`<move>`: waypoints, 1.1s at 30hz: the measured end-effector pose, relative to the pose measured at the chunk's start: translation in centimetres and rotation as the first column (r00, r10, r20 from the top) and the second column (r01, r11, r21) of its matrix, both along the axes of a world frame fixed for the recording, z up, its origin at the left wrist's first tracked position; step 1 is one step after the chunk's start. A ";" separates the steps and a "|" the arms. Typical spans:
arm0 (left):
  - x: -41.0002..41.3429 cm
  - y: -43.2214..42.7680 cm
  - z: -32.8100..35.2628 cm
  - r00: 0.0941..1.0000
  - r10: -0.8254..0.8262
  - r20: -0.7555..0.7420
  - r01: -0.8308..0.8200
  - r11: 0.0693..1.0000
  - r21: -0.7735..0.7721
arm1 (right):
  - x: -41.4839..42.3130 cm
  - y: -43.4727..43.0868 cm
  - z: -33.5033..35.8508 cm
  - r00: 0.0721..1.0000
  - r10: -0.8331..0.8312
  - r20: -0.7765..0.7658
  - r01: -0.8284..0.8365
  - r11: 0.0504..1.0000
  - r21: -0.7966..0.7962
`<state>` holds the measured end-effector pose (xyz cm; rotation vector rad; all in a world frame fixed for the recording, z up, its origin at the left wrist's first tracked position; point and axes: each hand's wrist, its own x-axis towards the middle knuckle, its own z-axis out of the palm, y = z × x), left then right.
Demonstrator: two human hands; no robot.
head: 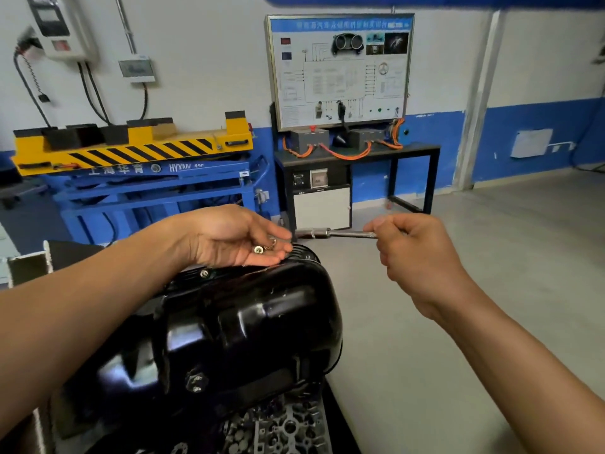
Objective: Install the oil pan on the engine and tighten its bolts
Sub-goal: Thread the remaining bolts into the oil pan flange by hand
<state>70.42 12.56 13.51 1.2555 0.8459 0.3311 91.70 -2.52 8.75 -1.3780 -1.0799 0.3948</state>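
Note:
A glossy black oil pan (248, 326) sits on the engine (284, 427), whose grey metal shows below it. One bolt (204, 273) stands in the pan's flange near my left wrist. My left hand (229, 237) hovers palm-up over the pan's far edge and cups loose bolts (263, 247) in its curled fingers. My right hand (415, 253) grips the handle of a socket wrench (330, 233). The wrench lies level, its socket end pointing left at my left fingertips.
A yellow and blue lift stand (137, 165) is behind the engine at left. A black bench with a training board (340, 70) stands at the back wall. Grey floor (491, 257) stretches to the right.

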 end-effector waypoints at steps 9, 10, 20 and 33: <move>0.3 0.2 -0.6 0.999 0.031 0.040 -0.031 1.000 0.002 | 0.7 0.7 -0.7 0.988 0.091 -0.125 -0.093 0.996 -0.010; 0.4 0.3 -0.8 0.999 0.037 0.036 -0.038 0.999 0.005 | 0.9 0.9 -0.8 0.985 0.099 -0.141 -0.101 0.995 -0.011; 1.6 0.3 -1.6 0.994 0.029 -0.102 -0.003 0.968 0.251 | 1.3 2.2 -1.4 0.977 0.159 -0.142 -0.163 0.986 -0.019; 1.4 0.5 -1.9 0.980 0.116 -0.159 -0.070 0.960 0.272 | 0.7 2.7 -1.7 0.987 0.160 -0.030 -0.158 0.986 0.058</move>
